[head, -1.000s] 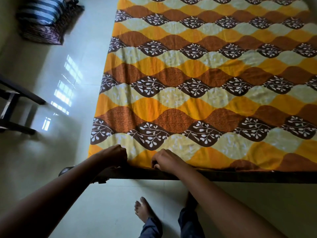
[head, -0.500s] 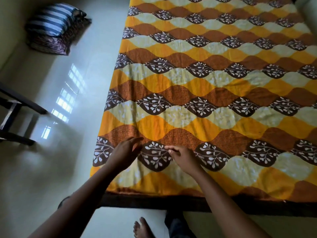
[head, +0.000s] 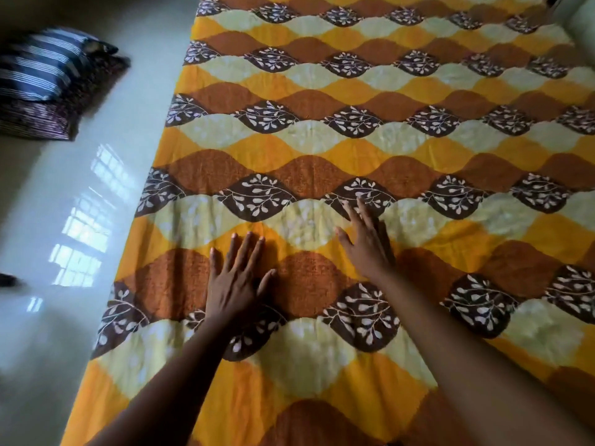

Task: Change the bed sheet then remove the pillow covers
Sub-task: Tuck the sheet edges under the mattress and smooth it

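A bed sheet (head: pixel 370 130) with orange, brown and cream waves and dark leaf patches lies spread flat over the whole bed. My left hand (head: pixel 236 278) rests palm down on it with fingers spread, near the sheet's left side. My right hand (head: pixel 365 239) lies flat on the sheet a little further in, fingers stretched forward. Neither hand holds anything. Two pillows lie stacked on the floor at the upper left: a blue striped pillow (head: pixel 38 64) on top of a dark maroon striped pillow (head: pixel 35 119).
A glossy pale tiled floor (head: pixel 64 204) runs along the bed's left side, with window reflections on it. A dark blurred object (head: pixel 8 280) shows at the left edge. A pale wall or surface (head: pixel 582 14) meets the bed at the top right.
Both hands left the sheet's near edge at the bed frame and moved forward onto the sheet, opening from closed to flat. The view shifted forward over the bed.
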Motion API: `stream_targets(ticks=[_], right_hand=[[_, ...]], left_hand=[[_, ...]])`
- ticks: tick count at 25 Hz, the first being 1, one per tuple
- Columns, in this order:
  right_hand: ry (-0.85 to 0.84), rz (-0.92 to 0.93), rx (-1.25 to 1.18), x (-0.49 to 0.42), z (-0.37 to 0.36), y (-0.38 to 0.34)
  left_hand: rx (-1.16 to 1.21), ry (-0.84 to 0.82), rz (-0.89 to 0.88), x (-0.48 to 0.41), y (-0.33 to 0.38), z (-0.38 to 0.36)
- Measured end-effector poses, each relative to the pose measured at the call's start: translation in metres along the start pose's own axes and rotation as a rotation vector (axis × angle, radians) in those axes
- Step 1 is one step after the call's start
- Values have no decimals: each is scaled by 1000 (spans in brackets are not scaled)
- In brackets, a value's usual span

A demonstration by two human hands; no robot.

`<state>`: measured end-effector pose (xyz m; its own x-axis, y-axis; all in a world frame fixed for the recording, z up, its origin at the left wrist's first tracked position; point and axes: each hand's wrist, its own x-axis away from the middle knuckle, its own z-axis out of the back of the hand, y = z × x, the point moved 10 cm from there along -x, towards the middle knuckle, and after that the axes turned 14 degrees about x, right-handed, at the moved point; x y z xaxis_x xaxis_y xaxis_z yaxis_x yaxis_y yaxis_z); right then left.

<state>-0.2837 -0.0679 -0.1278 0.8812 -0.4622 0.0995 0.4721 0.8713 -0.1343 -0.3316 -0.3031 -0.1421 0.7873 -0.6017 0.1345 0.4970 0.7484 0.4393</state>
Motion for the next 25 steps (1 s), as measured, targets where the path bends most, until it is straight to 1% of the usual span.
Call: stream_targets(ticks=[4, 6, 9, 11, 14, 17, 20, 22, 23, 24, 25], right_hand=[[61, 0, 26, -74, -13, 12], [83, -38, 122, -83, -21, 6], [98, -23, 139, -74, -27, -16], [80, 34, 150, -64, -31, -36], [63, 107, 157, -49, -38, -75], [74, 150, 150, -27, -42, -116], [90, 180, 150, 1, -49, -159], [95, 194, 156, 22, -54, -191], [100, 198, 161, 32, -56, -206], [105, 202, 164, 43, -58, -221], [105, 201, 169, 53, -60, -233]], left_hand=[[-97, 70, -20, -6, -11, -8], [-110, 73, -32, -7, -10, -10], [-91, 91, -39, -9, -12, -8], [-23, 109, -66, -8, -11, -3], [209, 191, -52, -2, -31, 22], [295, 334, 76, 27, -83, 57], [301, 396, 230, 66, -132, 83], [382, 378, 339, 87, -157, 89], [480, 348, 404, 96, -175, 79], [611, 284, 487, 105, -190, 67], [792, 194, 572, 113, -202, 50]])
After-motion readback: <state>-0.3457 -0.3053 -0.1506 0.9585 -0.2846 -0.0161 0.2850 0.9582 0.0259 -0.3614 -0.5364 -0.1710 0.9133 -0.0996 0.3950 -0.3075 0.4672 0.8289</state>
